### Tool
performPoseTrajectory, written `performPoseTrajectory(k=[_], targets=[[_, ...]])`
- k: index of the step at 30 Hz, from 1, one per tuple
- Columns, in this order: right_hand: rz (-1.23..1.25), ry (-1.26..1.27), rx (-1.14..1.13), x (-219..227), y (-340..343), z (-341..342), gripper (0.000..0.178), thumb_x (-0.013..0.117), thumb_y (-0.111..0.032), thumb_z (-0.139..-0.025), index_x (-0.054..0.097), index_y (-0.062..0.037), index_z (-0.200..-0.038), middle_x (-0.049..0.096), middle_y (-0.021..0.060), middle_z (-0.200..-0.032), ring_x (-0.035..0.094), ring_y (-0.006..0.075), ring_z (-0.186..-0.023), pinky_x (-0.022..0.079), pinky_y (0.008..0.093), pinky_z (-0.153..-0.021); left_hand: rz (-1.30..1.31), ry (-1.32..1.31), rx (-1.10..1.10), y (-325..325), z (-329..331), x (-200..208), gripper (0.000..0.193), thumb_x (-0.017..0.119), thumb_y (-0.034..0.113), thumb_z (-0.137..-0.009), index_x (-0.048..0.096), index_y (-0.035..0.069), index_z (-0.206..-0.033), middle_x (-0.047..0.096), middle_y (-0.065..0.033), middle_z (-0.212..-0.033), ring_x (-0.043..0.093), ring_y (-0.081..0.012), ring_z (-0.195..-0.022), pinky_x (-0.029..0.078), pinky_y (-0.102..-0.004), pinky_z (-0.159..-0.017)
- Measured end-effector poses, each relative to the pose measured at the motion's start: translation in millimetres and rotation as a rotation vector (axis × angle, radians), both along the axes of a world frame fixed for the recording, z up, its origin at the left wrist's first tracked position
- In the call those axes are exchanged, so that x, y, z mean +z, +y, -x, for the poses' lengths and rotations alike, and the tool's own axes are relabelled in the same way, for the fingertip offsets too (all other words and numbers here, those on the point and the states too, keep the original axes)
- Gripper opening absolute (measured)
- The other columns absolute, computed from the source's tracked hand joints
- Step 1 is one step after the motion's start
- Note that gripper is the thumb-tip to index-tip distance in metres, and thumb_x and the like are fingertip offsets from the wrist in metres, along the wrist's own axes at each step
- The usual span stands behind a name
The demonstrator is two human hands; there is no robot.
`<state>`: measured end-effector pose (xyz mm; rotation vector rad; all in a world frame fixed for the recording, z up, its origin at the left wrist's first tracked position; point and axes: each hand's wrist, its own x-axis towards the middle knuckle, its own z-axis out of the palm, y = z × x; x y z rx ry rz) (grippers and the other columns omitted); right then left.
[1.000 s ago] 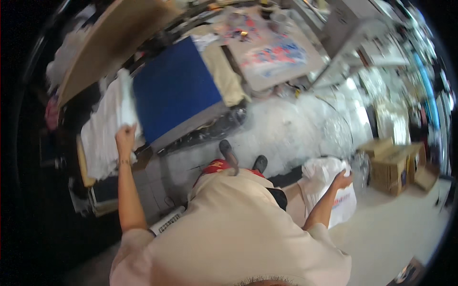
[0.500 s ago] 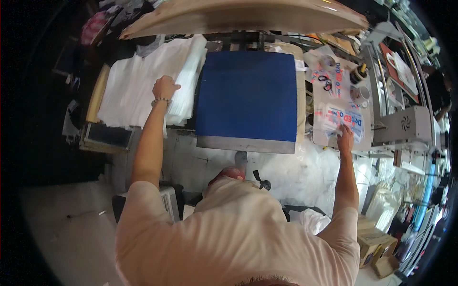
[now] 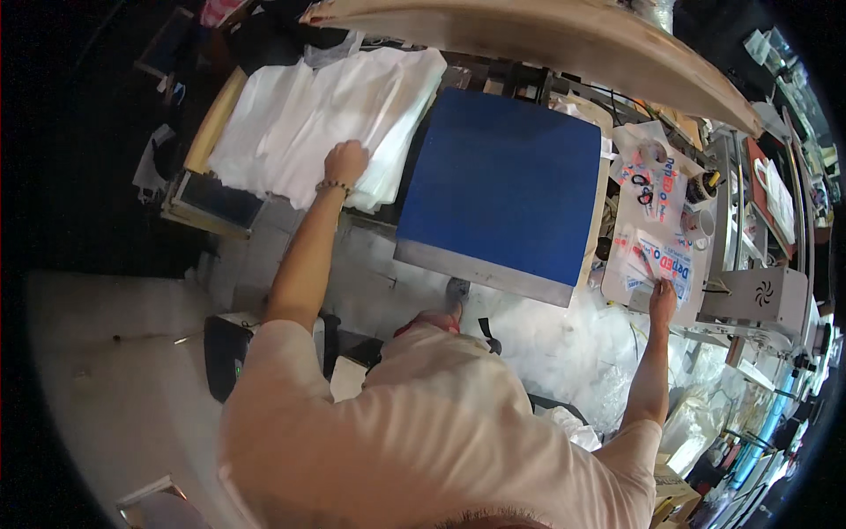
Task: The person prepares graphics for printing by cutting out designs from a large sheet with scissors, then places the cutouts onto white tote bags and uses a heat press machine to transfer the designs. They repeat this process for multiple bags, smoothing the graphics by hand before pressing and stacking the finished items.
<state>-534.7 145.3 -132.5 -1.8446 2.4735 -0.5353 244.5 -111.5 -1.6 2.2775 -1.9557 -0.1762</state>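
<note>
My left hand (image 3: 346, 163) rests with curled fingers at the front part of a stack of thin white sheets (image 3: 291, 132), which look like cloth or soft bags; it seems to pinch the top one. At the right, my right hand (image 3: 663, 301) is closed on the near edge of a translucent printed sheet (image 3: 650, 263) with red and blue lettering. That sheet lies on a board (image 3: 617, 280), its near part slightly raised. Between my hands is a flat blue pad (image 3: 502, 185) with a grey front edge.
A large wooden-coloured panel (image 3: 546, 44) overhangs the far side. On the board are a tape roll (image 3: 653, 152), black-handled scissors (image 3: 643, 191), a white mug (image 3: 699, 224) and a dark jar (image 3: 702, 185). A grey metal machine (image 3: 749, 298) stands to the right.
The view has turned, so the tables appear tilted. My right hand has drawn the near edge of the printed sheet up slightly. My left hand stays on the white stack, fingers more curled.
</note>
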Motion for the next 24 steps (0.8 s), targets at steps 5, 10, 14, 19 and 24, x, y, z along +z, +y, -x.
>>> performPoseTrajectory(k=[5, 10, 14, 19, 24], targets=[[0.107, -0.092, -0.131, 5, -3, 6, 0.03, 0.071, -0.029, -0.094, 0.074, 0.0002, -0.098, 0.074, 0.0171, -0.095, 0.071, 0.0356, -0.088, 0.054, 0.0423, -0.079, 0.141, -0.059, 0.088, -1, 8, 42, 0.016, 0.078, 0.019, -0.076, 0.077, 0.007, -0.086, 0.075, -0.0208, -0.093, 0.073, -0.0409, -0.089, 0.059, -0.0502, -0.082], [0.205, -0.3, -0.13, -14, -12, 50, 0.035, 0.072, -0.033, -0.095, 0.074, 0.0016, -0.095, 0.074, 0.0194, -0.086, 0.072, 0.0314, -0.078, 0.054, 0.0397, -0.072, 0.215, 0.259, 0.003, -31, -57, 44, 0.024, 0.086, 0.025, -0.073, 0.076, 0.007, -0.085, 0.076, -0.0117, -0.088, 0.074, -0.0306, -0.087, 0.058, -0.0401, -0.083], [0.328, -0.426, -0.145, -18, -1, 59, 0.034, 0.069, -0.031, -0.097, 0.072, 0.0031, -0.094, 0.075, 0.0175, -0.085, 0.07, 0.0248, -0.077, 0.053, 0.0375, -0.071, 0.127, 0.222, 0.054, -30, -41, 53, 0.021, 0.083, 0.018, -0.073, 0.074, 0.006, -0.088, 0.076, -0.0131, -0.091, 0.074, -0.0288, -0.093, 0.057, -0.0387, -0.086], [0.358, -0.5, -0.182, 21, -21, 17, 0.026, 0.069, -0.024, -0.098, 0.07, 0.0028, -0.098, 0.072, 0.0089, -0.089, 0.063, 0.0126, -0.082, 0.05, 0.0304, -0.078, 0.106, 0.242, 0.084, -4, -62, 60, 0.02, 0.072, 0.015, -0.08, 0.075, 0.005, -0.097, 0.075, -0.0181, -0.101, 0.072, -0.0351, -0.099, 0.056, -0.0412, -0.092], [0.566, -0.698, -0.257, 1, -2, 71, 0.037, 0.069, -0.027, -0.1, 0.065, -0.0018, -0.127, 0.075, 0.0147, -0.111, 0.069, 0.0238, -0.1, 0.05, 0.0314, -0.092, 0.152, 0.209, 0.004, -24, -61, 41, 0.037, 0.069, 0.017, -0.081, 0.074, 0.007, -0.117, 0.072, -0.0254, -0.114, 0.067, -0.0394, -0.113, 0.053, -0.041, -0.099]])
